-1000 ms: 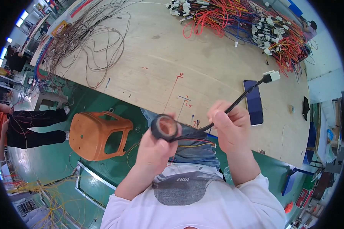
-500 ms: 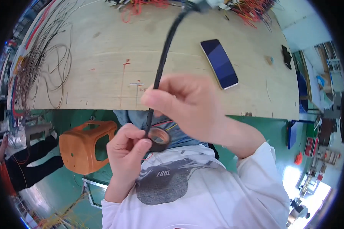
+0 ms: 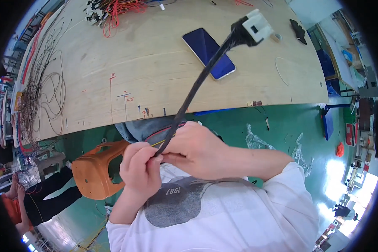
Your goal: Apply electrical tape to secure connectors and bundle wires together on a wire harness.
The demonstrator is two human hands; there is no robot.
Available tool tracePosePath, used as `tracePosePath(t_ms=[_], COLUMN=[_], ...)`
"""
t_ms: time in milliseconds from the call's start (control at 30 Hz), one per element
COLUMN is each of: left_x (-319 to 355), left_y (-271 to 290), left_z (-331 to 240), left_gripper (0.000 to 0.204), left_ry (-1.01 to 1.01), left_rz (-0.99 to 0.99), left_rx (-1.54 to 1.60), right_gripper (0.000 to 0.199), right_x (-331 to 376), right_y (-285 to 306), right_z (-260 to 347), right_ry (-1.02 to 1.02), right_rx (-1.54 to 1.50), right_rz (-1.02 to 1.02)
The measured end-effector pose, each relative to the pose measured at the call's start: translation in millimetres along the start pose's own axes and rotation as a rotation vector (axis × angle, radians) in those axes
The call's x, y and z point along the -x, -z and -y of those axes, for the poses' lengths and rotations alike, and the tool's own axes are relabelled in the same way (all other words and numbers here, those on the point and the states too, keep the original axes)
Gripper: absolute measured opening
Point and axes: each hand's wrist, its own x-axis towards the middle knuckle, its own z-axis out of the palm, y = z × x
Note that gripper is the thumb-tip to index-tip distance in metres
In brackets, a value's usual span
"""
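Note:
A wire harness wrapped in black tape point(image 3: 193, 88) slants up to the right over the table edge, with a white connector point(image 3: 257, 28) at its upper end. My left hand point(image 3: 139, 170) pinches its lower end between thumb and fingers in front of my chest. Against it, my right hand point(image 3: 199, 149) is closed, its fingertips meeting the left ones at the harness. What the right fingers grip is hidden. A yellow wire point(image 3: 157, 143) shows beside the left fingers. The roll of black tape seen earlier is out of sight.
On the wooden table point(image 3: 155, 71), a phone point(image 3: 206, 52) lies partly behind the harness. Red wires with connectors point(image 3: 117, 12) are piled at the back, thin dark wires point(image 3: 33, 84) at the left. An orange stool point(image 3: 94, 176) stands lower left; a person point(image 3: 19, 201) sits beyond it.
My right hand has come down from higher on the harness to meet the left. The harness now leans further right, its connector in full view. The tape roll has gone out of sight.

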Motion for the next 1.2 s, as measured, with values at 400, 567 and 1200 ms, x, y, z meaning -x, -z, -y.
tracePosePath(t_ms=[400, 567, 1200], left_x=[-10, -3, 42], left_y=[7, -34, -95], left_z=[-22, -4, 63], left_gripper=[0.014, 0.020, 0.031], left_ry=[0.246, 0.038, 0.146], left_rz=[0.657, 0.579, 0.550], left_rx=[0.291, 0.074, -0.091], right_gripper=[0.020, 0.021, 0.029], right_x=[199, 211, 114], right_y=[29, -22, -52], right_z=[-151, -190, -165], right_ry=[-1.045, -1.200, -0.865], right_rx=[-0.043, -0.191, -0.358], right_rz=[-0.173, -0.282, -0.649])
